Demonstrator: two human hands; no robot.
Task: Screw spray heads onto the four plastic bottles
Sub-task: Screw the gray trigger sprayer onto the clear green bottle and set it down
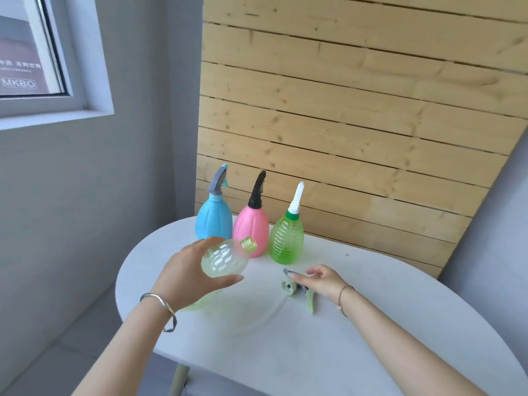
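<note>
We grip the clear bottle [225, 260] in our left hand [185, 272], fingers wrapped round its belly. It is tilted so its bare threaded neck points right, toward the part it needs. Our right hand [324, 281] lies on the 1 loose spray head [298, 288], which rests flat on the table [371, 324]. Whether the fingers have closed on it we cannot tell. The blue bottle [213, 221], pink bottle [251, 230] and green bottle [286, 238] stand capped in a row at the back, likely parked clear of the work.
</note>
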